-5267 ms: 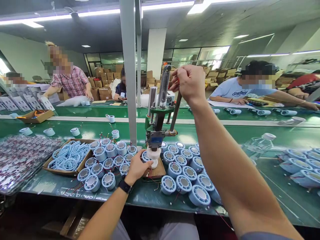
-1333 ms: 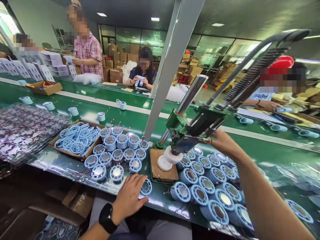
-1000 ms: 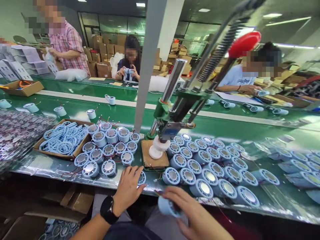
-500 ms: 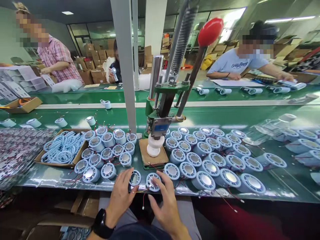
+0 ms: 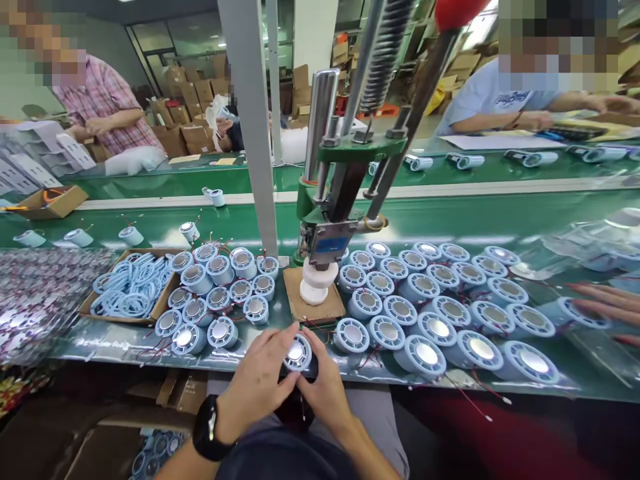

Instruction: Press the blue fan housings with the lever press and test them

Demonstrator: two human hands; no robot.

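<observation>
"What do the hands hold?"

"One round, light-blue housing with a silver disc in its face, over the near edge of the green bench, around the middle. Whether it rests or is lifted, I cannot tell."

"Which way does it point?"

"Face upward, toward the viewer. Its short axis seems to run roughly upright, but the hands hide its side wall."

"And the grip?"

"The left hand curls round its left side, the right hand round its right, thumbs close together on the near side. Their pressure is impossible to judge."

"What surrounds it?"

"Just beyond, a green lever press with a white fitting above a brown pad. Matching housings crowd both sides; farther left, a box of blue rings."

"Anything unclear?"

"The lever's red knob is cut off at the top. At the right edge, another person's hand is blurred and partly out of view."
</observation>
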